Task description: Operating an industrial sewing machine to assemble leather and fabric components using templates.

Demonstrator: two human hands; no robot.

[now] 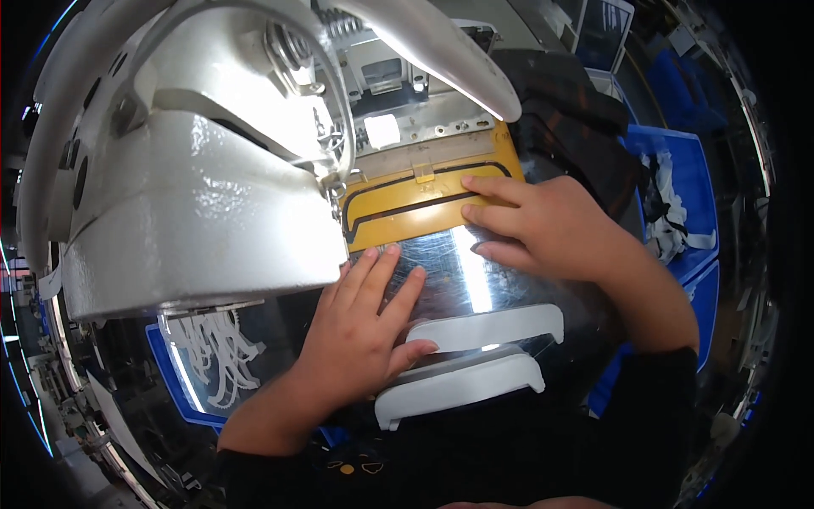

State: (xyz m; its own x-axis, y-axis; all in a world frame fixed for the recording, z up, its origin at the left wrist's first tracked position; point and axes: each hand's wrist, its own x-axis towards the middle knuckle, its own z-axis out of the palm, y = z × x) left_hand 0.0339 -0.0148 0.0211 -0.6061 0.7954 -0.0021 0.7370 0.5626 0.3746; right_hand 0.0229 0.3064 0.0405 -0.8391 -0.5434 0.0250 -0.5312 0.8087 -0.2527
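A yellow flat template point(398, 223) with a dark curved slot lies beside the needle area of a large white sewing machine point(212, 212). My right hand point(547, 222) rests its fingertips on the template's right part, fingers apart. My left hand point(356, 335) lies with fingers spread on the shiny metal plate point(445, 276), its fingertips near the template's near edge and close to the machine head. Neither hand grips anything. Nearer to me lie two white curved pieces, the far one point(500, 327) and the near one point(466, 390); my left thumb is by the far one.
At the right, a blue bin point(702, 182) holds white and black pieces. Another blue bin point(161, 366) with white notched strips stands at the left, below the machine head. A metal bar point(449, 127) with holes runs behind the template. Dark material point(568, 119) lies at the back right.
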